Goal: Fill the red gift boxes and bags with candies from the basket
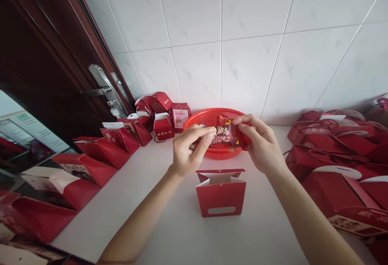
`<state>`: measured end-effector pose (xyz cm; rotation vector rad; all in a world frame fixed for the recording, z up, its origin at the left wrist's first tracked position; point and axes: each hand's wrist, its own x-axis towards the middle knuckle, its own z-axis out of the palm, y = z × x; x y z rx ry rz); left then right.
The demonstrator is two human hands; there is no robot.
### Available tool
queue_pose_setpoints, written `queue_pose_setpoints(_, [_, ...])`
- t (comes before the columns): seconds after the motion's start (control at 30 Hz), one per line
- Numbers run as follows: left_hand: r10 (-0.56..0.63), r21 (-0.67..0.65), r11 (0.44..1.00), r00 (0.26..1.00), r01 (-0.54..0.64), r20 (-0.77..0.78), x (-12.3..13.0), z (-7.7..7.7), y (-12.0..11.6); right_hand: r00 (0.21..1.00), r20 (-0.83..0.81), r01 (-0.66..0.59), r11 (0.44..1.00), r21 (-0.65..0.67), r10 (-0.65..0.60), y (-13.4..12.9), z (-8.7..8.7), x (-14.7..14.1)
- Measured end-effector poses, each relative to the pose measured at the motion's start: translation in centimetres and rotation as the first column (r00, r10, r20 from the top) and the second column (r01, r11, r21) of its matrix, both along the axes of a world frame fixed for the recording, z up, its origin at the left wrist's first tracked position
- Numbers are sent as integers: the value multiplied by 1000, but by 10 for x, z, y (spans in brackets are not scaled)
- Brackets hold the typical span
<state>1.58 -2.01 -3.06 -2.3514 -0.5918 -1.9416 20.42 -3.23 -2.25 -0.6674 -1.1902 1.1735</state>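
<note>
My left hand point(189, 148) is closed in a pinch at the left end of a red wrapped candy point(222, 132) with white characters on it. At the candy's right end, the thumb and fingers of my right hand point(259, 141) are closed on the wrapper. Both hands are over a red plastic basket point(222, 153), which has more wrapped sweets inside, partly hidden by my hands. Nearer to me, between my forearms, a red paper gift box point(221, 198) stands upright on the white table point(169, 216) with its top open.
Red gift boxes point(100, 152) stand in a row along the table's left edge, beside a dark door with a metal handle point(104, 89). More boxes point(336, 188) are heaped on the right. A white tiled wall point(197, 75) rises behind the basket.
</note>
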Motion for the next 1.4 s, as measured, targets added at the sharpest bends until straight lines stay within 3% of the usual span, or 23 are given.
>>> queue_pose_setpoints(0.27, [52, -15, 999, 999, -52, 14, 0, 1, -2, 987, 131, 65, 980, 190, -91, -8, 2, -6])
queue_pose_setpoints(0.47, [94, -19, 995, 995, -94, 30, 0, 1, -3, 989, 127, 56, 985, 162, -77, -9, 3, -12])
queue_pose_setpoints(0.87, [107, 54, 993, 994, -106, -15, 0, 0, -2, 994, 42, -100, 994, 34, 99, -5, -4, -8])
queue_pose_setpoints(1.4, [151, 75, 986, 986, -146, -70, -4, 3, -2, 995, 93, 44, 999, 28, -47, -11, -4, -20])
